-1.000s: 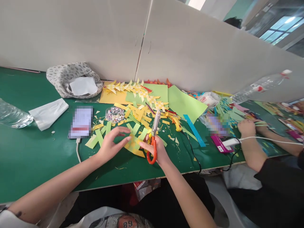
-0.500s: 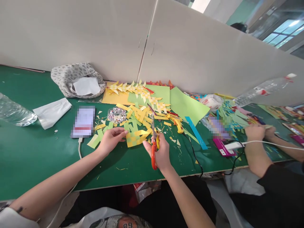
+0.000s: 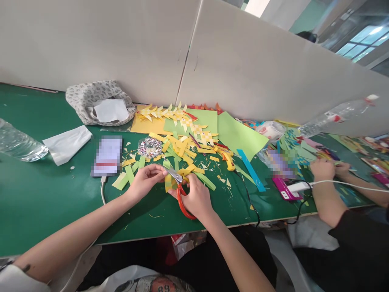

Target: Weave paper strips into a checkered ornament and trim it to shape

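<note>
My right hand (image 3: 197,197) grips a pair of scissors (image 3: 179,187) with orange-red handles; the blades point up and left across a woven paper piece. That woven piece (image 3: 168,186), yellow and green, is pinched at its left edge in the fingers of my left hand (image 3: 146,181). The scissor tips lie close to my left fingertips, and much of the woven piece is hidden behind blades and fingers. Loose yellow and green paper strips (image 3: 182,148) are heaped just beyond both hands. Left of them sits a clear case of small shiny gems (image 3: 150,147).
A phone (image 3: 106,156) on a cable lies at left, beside a tissue (image 3: 67,144) and a water bottle (image 3: 21,142). Behind are a cloth bag (image 3: 91,95) and woven paper chains (image 3: 179,115). A yellow glue gun (image 3: 226,157) lies right; another person's hands (image 3: 323,168) work further right.
The scissors have swung from upright to pointing up-left, their blades now over the woven piece. My right hand has moved slightly left; my left hand stays nearly in place.
</note>
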{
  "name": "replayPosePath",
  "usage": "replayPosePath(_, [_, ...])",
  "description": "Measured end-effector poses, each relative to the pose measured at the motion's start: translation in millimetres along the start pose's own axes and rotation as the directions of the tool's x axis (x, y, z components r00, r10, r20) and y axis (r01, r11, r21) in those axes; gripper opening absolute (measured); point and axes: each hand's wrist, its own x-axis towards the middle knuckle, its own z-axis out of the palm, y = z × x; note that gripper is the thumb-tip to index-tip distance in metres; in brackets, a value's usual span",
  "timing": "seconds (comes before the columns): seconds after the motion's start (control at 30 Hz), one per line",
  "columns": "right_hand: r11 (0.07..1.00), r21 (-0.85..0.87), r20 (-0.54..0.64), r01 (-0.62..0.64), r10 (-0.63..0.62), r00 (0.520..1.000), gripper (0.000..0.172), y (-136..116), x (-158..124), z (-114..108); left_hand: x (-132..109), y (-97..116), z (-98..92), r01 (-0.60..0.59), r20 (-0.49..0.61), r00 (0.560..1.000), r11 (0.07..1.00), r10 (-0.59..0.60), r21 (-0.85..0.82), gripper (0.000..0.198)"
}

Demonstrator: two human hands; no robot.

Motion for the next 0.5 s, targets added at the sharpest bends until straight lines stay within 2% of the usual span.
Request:
replayPosePath(0.3, [0.998, 0.054, 0.014, -0.014, 0.013, 1.000, 0.034, 0.7, -0.2, -0.8, -0.9, 2.8, -0.7, 0.007, 0.004, 1.000, 1.000, -0.007, 0.009, 0.023])
replayPosePath(0.5, [1.000, 0.026, 0.005, -0.002, 0.002, 1.000, 0.036, 0.4, 0.5, -6.1, -2.8, -0.1, 1.3, -0.056, 0.048, 0.998, 0.991, 0.050, 0.123, 0.023])
